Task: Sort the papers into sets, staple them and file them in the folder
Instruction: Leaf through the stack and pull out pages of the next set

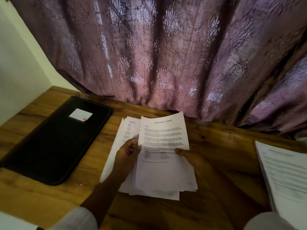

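A loose stack of white printed papers (126, 130) lies in the middle of the wooden table. Its top sheet (163, 135), headed like a transcript, is lifted at its far end. My left hand (128, 151) pinches that sheet's left edge, and my right hand (191, 156) pinches its right edge with the thumb on top. A closed black zip folder (54, 143) with a small white label lies flat to the left of the stack. A second pile of printed papers (285, 176) lies at the table's right edge. No stapler is visible.
A purple patterned curtain (166, 55) hangs behind the table and touches its back edge. A white wall (18, 63) stands at the left. The wooden table (221, 146) shows bare wood between the two paper piles and in front of the folder.
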